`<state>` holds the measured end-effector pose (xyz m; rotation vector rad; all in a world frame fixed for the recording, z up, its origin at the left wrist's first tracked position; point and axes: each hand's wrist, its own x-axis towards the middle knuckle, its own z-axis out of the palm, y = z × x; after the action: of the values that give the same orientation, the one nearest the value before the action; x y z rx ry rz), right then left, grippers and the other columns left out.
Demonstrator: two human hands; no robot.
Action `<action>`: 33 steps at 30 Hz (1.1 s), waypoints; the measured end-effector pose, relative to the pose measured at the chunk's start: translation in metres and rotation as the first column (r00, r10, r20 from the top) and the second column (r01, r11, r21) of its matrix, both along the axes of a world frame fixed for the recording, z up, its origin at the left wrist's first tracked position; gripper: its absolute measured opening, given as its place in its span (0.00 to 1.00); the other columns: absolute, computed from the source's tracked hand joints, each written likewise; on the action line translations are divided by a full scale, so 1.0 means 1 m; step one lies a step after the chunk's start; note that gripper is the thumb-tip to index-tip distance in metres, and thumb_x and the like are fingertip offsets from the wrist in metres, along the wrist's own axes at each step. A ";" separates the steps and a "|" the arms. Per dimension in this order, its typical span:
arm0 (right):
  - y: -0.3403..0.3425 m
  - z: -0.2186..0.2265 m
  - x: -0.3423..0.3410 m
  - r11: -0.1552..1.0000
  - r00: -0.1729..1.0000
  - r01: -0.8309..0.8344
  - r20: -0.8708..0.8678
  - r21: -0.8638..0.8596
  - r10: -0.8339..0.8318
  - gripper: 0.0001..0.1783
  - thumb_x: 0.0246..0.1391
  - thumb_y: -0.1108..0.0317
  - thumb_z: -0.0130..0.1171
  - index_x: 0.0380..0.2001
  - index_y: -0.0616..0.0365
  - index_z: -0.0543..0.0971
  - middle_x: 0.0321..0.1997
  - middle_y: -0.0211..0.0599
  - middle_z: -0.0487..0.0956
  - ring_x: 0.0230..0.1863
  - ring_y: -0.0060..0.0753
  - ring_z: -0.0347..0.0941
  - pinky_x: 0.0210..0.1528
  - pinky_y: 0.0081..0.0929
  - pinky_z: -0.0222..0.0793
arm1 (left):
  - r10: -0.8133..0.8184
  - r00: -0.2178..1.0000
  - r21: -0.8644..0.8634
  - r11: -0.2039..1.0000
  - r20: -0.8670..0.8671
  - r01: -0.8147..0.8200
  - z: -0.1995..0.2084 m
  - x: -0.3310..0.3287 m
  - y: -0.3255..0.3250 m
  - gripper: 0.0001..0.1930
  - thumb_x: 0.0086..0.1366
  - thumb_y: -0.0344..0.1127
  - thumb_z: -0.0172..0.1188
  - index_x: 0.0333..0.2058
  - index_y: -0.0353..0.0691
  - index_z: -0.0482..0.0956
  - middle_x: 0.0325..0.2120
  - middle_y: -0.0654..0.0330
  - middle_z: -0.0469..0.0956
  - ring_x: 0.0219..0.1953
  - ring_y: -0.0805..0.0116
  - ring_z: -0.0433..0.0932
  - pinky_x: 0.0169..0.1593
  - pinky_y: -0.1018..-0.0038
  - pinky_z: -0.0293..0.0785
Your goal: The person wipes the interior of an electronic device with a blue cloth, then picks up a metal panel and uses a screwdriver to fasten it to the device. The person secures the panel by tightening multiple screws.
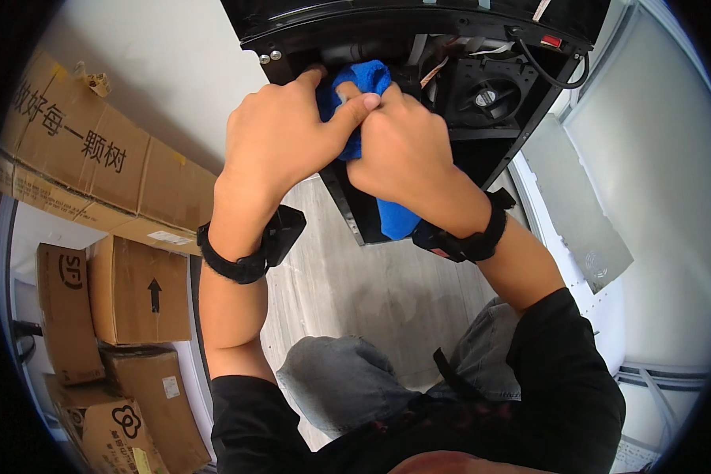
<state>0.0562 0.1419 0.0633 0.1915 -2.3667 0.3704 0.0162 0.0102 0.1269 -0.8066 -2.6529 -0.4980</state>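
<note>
A blue cloth [366, 77] is bunched up between my two hands at the open side of a black metal cabinet [355, 207]. My left hand [276, 134] is closed, its thumb pressed over the cloth near the right-hand fingers and one fingertip by the cabinet's inner wall. My right hand [407, 142] grips the cloth from the right, and a loose end hangs below its wrist. Most fingertips are hidden by the cloth and the backs of the hands. Inside the cabinet, right of my hands, sits a black fan [486, 96].
A black cable [581, 79] loops at the cabinet's right, near a red switch [551, 41]. Cardboard boxes [142, 288] stand at left, and a long carton [103, 150] lies above them. A grey panel [581, 205] leans at right. Grey wood-look floor [316, 268] lies below.
</note>
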 end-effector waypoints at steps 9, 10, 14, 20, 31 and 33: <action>0.002 0.008 0.002 0.980 0.980 -0.006 0.195 -0.199 0.045 0.35 0.31 0.70 0.57 0.52 0.52 0.73 0.33 0.54 0.75 0.35 0.54 0.76 0.32 0.40 0.74 | -0.148 0.988 -0.023 0.989 0.037 0.148 0.001 -0.013 -0.010 0.28 0.57 0.49 0.56 0.48 0.30 0.75 0.16 0.49 0.76 0.23 0.55 0.78 0.30 0.69 0.71; 0.003 0.008 0.001 0.973 0.973 -0.016 0.220 -0.230 0.068 0.36 0.31 0.69 0.57 0.53 0.52 0.72 0.35 0.54 0.75 0.37 0.55 0.76 0.34 0.40 0.74 | -0.148 0.988 -0.032 0.988 0.045 0.149 0.004 -0.012 -0.009 0.28 0.57 0.49 0.56 0.48 0.30 0.75 0.18 0.48 0.76 0.24 0.54 0.78 0.30 0.69 0.72; 0.002 0.013 0.002 0.958 0.924 -0.017 0.361 -0.285 0.124 0.40 0.33 0.69 0.56 0.59 0.49 0.69 0.42 0.56 0.74 0.41 0.57 0.76 0.40 0.39 0.74 | -0.185 0.981 -0.009 0.983 0.051 0.185 0.003 -0.015 -0.012 0.29 0.58 0.50 0.56 0.49 0.29 0.74 0.23 0.44 0.77 0.25 0.53 0.79 0.33 0.68 0.73; 0.010 0.001 0.014 0.981 0.982 -0.017 0.180 -0.193 0.052 0.39 0.32 0.68 0.59 0.56 0.45 0.71 0.42 0.53 0.73 0.41 0.56 0.74 0.40 0.42 0.74 | -0.168 0.985 -0.020 0.985 0.041 0.169 0.001 -0.011 -0.008 0.37 0.54 0.57 0.61 0.52 0.28 0.71 0.15 0.52 0.74 0.20 0.65 0.77 0.26 0.73 0.70; 0.030 0.010 0.015 0.983 0.956 0.026 0.292 -0.184 0.029 0.36 0.33 0.68 0.58 0.55 0.45 0.70 0.34 0.54 0.76 0.39 0.54 0.75 0.37 0.40 0.75 | -0.235 0.966 0.049 0.972 0.111 0.231 -0.009 -0.012 -0.002 0.46 0.49 0.64 0.64 0.53 0.26 0.70 0.11 0.56 0.70 0.17 0.66 0.75 0.22 0.73 0.67; 0.024 0.010 0.010 0.980 0.953 0.001 0.298 -0.201 0.060 0.36 0.34 0.68 0.57 0.55 0.46 0.70 0.34 0.55 0.76 0.37 0.55 0.76 0.37 0.41 0.74 | -0.274 0.959 0.066 0.961 0.076 0.269 -0.012 -0.014 -0.002 0.47 0.48 0.65 0.64 0.53 0.26 0.70 0.11 0.56 0.70 0.16 0.67 0.73 0.22 0.74 0.66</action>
<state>0.0657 0.1656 0.0737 0.0798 -2.6075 0.6917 0.0018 0.0079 0.1149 -1.1658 -2.6028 -0.6849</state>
